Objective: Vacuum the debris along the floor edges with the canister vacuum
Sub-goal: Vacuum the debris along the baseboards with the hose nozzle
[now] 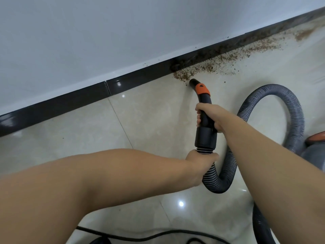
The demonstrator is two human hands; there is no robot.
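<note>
Brown crumbly debris (pixel 207 68) lies along the black baseboard (pixel 137 77) and spreads toward the upper right over the pale tile floor. A black vacuum handle tube (pixel 204 120) with an orange collar (pixel 202 88) points its open nozzle (pixel 192 82) at the left end of the debris, just short of it. My right hand (pixel 210 117) grips the handle tube. My left hand (pixel 200 160) grips the ribbed grey hose (pixel 274 93) right below the black cuff. The hose loops to the right to the canister (pixel 316 150), grey and orange, cut off by the frame's edge.
A white wall (pixel 123 32) rises above the baseboard. A black power cord (pixel 158 234) runs across the floor at the bottom of the view. Glossy tiles (pixel 84 131) stretch to the left of the nozzle.
</note>
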